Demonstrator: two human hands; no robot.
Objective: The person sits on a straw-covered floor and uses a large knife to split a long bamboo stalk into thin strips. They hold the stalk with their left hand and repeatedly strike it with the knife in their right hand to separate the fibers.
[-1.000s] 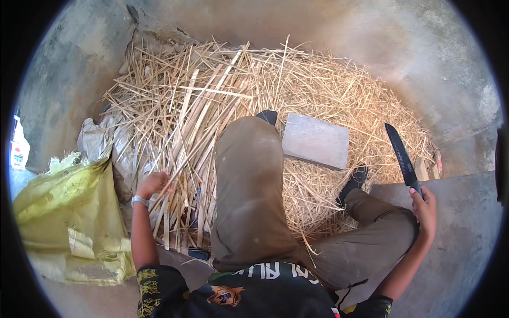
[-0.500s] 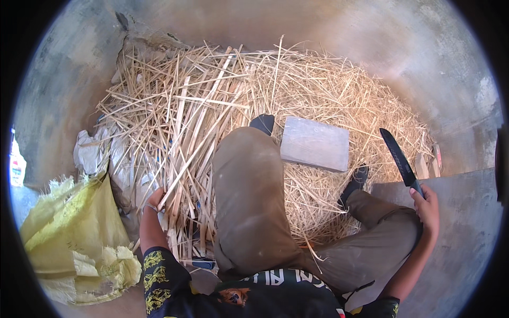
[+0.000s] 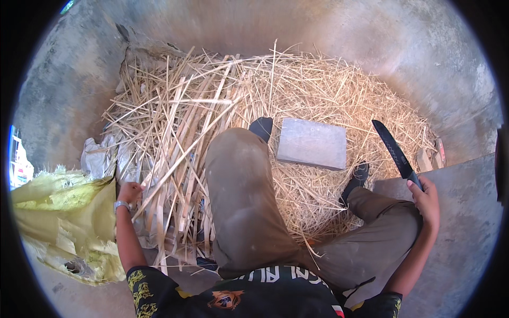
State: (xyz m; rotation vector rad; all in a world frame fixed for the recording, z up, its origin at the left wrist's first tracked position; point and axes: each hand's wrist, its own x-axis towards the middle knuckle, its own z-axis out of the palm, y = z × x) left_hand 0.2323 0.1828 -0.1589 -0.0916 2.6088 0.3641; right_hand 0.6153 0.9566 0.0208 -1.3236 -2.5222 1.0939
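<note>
In my right hand (image 3: 426, 200) is a knife (image 3: 393, 150) with a dark blade, held by its handle with the blade pointing up and left. My left hand (image 3: 130, 193), with a bracelet at the wrist, is at the left edge of a pile of split bamboo strips (image 3: 183, 111). Its fingers are closed by the strip ends; what they pinch is hard to make out. A long pale strip (image 3: 185, 158) slants up and right near that hand. In front of my bent legs lies a grey rectangular block (image 3: 312, 143).
Thin straw-like shavings (image 3: 323, 85) cover the floor ahead and right. A torn yellow woven sack (image 3: 66, 222) lies at the left, with a whitish sheet (image 3: 98, 156) behind it. A curved concrete wall (image 3: 350, 26) surrounds the space. My outstretched foot (image 3: 359, 177) rests beside the block.
My left hand has moved left, out from among the strips, and several strips beside it have shifted. My right hand still holds the knife in nearly the same place.
</note>
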